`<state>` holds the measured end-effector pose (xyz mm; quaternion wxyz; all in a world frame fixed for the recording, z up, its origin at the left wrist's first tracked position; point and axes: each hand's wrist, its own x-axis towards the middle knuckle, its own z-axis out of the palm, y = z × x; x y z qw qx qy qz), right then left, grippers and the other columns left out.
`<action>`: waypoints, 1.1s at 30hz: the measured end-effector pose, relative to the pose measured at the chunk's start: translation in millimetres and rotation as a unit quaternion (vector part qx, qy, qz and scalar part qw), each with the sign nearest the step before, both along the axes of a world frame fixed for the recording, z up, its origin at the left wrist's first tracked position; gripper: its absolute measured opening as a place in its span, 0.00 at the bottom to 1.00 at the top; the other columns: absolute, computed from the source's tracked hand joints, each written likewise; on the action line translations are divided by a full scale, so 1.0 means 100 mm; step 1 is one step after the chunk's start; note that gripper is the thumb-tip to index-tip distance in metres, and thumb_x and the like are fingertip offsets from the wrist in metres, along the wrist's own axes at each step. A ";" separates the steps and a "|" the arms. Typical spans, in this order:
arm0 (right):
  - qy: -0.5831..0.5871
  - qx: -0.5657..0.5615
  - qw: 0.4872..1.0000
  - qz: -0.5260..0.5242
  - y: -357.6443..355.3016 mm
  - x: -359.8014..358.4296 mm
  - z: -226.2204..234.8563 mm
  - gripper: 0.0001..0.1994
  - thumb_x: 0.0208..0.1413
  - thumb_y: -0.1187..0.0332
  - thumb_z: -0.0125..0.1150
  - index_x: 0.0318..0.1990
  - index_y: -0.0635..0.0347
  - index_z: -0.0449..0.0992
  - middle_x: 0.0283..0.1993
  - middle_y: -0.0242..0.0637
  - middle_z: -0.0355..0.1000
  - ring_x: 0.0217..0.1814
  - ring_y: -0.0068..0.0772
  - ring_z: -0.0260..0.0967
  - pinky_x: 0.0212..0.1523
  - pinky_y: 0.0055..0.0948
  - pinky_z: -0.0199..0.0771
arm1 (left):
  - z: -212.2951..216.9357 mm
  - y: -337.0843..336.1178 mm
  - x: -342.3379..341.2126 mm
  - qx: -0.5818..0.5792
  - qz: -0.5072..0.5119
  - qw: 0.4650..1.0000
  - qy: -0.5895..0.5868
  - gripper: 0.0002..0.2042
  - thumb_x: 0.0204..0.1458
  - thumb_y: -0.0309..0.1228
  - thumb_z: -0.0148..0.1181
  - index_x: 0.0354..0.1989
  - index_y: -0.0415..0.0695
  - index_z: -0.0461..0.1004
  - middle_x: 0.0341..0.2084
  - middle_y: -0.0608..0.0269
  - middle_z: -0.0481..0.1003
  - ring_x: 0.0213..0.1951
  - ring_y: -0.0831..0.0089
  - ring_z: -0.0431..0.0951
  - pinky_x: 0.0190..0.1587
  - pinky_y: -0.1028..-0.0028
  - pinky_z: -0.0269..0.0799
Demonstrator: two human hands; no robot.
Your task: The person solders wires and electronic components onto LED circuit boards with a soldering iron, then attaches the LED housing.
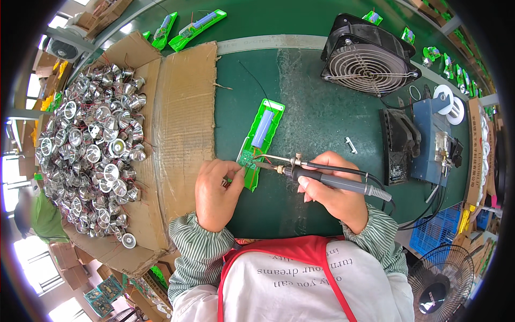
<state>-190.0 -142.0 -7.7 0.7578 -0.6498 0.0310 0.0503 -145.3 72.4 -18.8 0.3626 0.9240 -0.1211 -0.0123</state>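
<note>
A bright green plastic housing [269,109] lies on the green bench in front of me, holding a blue cylindrical battery cell [263,129] and, at its near end, a small green circuit board [247,157]. My right hand [338,188] is wrapped round a soldering iron [335,182] with a metal solder-feed tube, whose tip meets the board. At the board's left edge, the fingers of my left hand [217,188] are pinched together; what they hold is too small to make out. Thin wires run between cell and board.
To the left, a cardboard box [185,107] holds many shiny reflector cups [110,172]. A black fan [370,64] stands at the back right, near a blue soldering unit [429,137] with a solder spool [456,110]. A small white piece [351,145] lies on the bench; more green housings [198,29] sit beyond.
</note>
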 end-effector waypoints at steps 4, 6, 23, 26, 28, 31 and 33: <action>0.009 0.001 1.000 -0.002 0.00 0.01 0.01 0.05 0.47 0.78 0.58 0.31 0.67 0.69 0.23 0.35 0.71 0.22 0.17 0.68 0.21 0.17 0.68 | 0.03 -0.01 0.00 -0.001 -0.002 1.000 0.001 0.03 0.42 0.23 0.58 0.25 0.37 0.71 0.20 0.59 0.69 0.26 0.68 0.68 0.29 0.72 0.63; 0.012 0.000 1.000 0.002 0.00 0.01 0.02 0.05 0.47 0.77 0.58 0.31 0.67 0.69 0.23 0.35 0.71 0.22 0.17 0.68 0.21 0.17 0.68 | 0.02 0.00 0.01 -0.001 -0.002 1.000 -0.003 0.03 0.42 0.23 0.58 0.25 0.37 0.71 0.20 0.59 0.69 0.26 0.67 0.68 0.30 0.72 0.63; 0.018 -0.006 1.000 0.000 0.01 0.02 0.05 0.05 0.47 0.77 0.58 0.30 0.68 0.68 0.24 0.36 0.71 0.23 0.19 0.69 0.22 0.18 0.69 | 0.02 -0.01 0.02 0.005 -0.004 1.000 -0.008 0.03 0.41 0.23 0.58 0.23 0.37 0.72 0.19 0.59 0.69 0.26 0.66 0.68 0.30 0.70 0.63; 0.010 -0.002 1.000 -0.013 -0.03 0.00 0.04 0.05 0.47 0.77 0.58 0.30 0.68 0.68 0.24 0.37 0.71 0.23 0.19 0.69 0.22 0.18 0.70 | 0.01 0.00 0.02 0.008 -0.007 1.000 -0.012 0.03 0.41 0.23 0.58 0.23 0.37 0.71 0.19 0.59 0.69 0.26 0.66 0.68 0.30 0.70 0.63; 0.006 -0.005 1.000 -0.013 -0.04 -0.02 0.05 0.05 0.47 0.77 0.58 0.30 0.69 0.68 0.24 0.37 0.72 0.24 0.19 0.69 0.23 0.18 0.70 | 0.01 0.00 0.02 0.007 -0.008 1.000 -0.014 0.03 0.40 0.23 0.58 0.22 0.37 0.71 0.18 0.60 0.69 0.26 0.66 0.68 0.30 0.70 0.63; 0.004 0.002 1.000 -0.022 -0.02 -0.03 0.04 0.06 0.48 0.77 0.58 0.31 0.69 0.68 0.24 0.37 0.72 0.23 0.18 0.69 0.22 0.18 0.70 | 0.04 -0.03 0.02 0.018 -0.011 1.000 -0.006 0.03 0.41 0.22 0.58 0.23 0.37 0.71 0.20 0.59 0.69 0.27 0.66 0.68 0.30 0.71 0.63; 0.017 0.001 1.000 -0.011 0.00 -0.02 0.02 0.06 0.48 0.76 0.58 0.31 0.69 0.68 0.24 0.37 0.72 0.23 0.18 0.69 0.22 0.17 0.69 | 0.03 -0.05 0.00 -0.007 0.002 1.000 -0.016 0.03 0.42 0.22 0.58 0.23 0.37 0.71 0.22 0.58 0.68 0.26 0.64 0.68 0.29 0.70 0.63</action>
